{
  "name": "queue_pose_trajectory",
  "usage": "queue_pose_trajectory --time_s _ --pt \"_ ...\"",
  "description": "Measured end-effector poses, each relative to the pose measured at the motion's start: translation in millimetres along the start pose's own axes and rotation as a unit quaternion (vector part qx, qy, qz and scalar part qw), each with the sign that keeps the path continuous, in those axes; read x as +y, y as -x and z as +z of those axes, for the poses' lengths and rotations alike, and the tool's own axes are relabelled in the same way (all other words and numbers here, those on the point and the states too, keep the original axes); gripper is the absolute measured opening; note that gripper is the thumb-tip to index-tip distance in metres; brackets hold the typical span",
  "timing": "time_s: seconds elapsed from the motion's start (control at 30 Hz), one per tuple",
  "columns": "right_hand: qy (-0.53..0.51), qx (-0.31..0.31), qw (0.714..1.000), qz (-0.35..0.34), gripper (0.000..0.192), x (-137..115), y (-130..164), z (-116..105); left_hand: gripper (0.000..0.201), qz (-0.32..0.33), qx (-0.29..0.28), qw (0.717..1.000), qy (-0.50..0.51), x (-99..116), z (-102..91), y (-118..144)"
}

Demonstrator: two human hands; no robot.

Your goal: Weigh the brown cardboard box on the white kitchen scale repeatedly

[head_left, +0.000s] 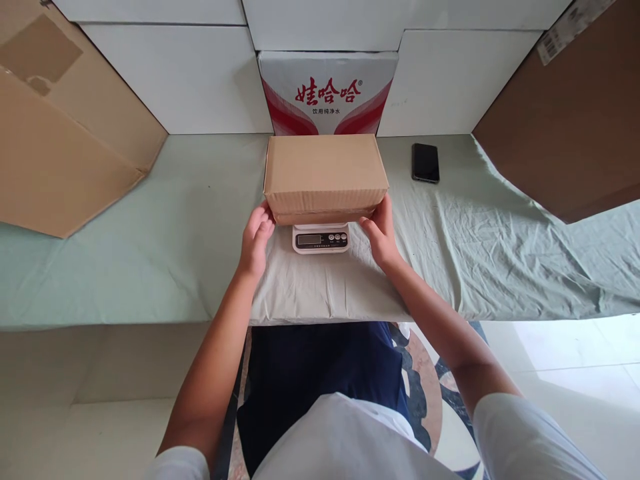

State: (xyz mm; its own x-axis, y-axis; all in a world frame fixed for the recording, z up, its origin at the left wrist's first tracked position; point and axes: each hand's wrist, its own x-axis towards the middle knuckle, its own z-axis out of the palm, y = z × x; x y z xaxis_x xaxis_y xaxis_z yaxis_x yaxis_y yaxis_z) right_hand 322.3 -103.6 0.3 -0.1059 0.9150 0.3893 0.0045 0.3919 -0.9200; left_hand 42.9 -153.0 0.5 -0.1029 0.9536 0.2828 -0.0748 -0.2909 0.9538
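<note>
Between my two hands is a closed brown cardboard box [325,167], over a small white kitchen scale [321,249]. Only the scale's front shows, with its grey display and several round buttons; the box hides its platform. My left hand [257,240] grips the box's near left corner, thumb toward the front face. At the near right corner, my right hand [381,233] holds the box with its fingers along the side and thumb at the lower front edge. Whether the box's weight rests fully on the scale, I cannot tell.
A black phone [425,163] lies on the green cloth [210,267] to the right. Behind the box stands a white and red carton [327,80] against white panels [210,73]. Large cardboard pieces flank the table, one at left [75,147] and one at right [575,127].
</note>
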Motion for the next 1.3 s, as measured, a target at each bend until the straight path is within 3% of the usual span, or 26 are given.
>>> queue_pose_trajectory --time_s 0.2,0.4,0.8,1.3 --pt "-0.029 0.03 0.999 -0.024 0.068 -1.5 -1.3 -3.3 0.074 0.019 0.05 0.999 -0.002 -3.6 -3.3 1.8" --pt "-0.03 0.065 0.997 0.003 0.072 10.8 -4.4 -17.8 0.07 -0.001 0.074 0.997 0.018 -5.4 -8.9 9.1" --pt "-0.082 0.069 0.994 0.019 0.067 8.8 -4.9 -15.9 0.07 -0.004 0.075 0.997 0.023 -4.0 -11.0 9.8" --pt "-0.081 0.047 0.996 -0.009 0.059 6.3 -4.9 -12.6 0.076 0.005 0.058 0.998 0.003 -6.3 -14.0 10.1"
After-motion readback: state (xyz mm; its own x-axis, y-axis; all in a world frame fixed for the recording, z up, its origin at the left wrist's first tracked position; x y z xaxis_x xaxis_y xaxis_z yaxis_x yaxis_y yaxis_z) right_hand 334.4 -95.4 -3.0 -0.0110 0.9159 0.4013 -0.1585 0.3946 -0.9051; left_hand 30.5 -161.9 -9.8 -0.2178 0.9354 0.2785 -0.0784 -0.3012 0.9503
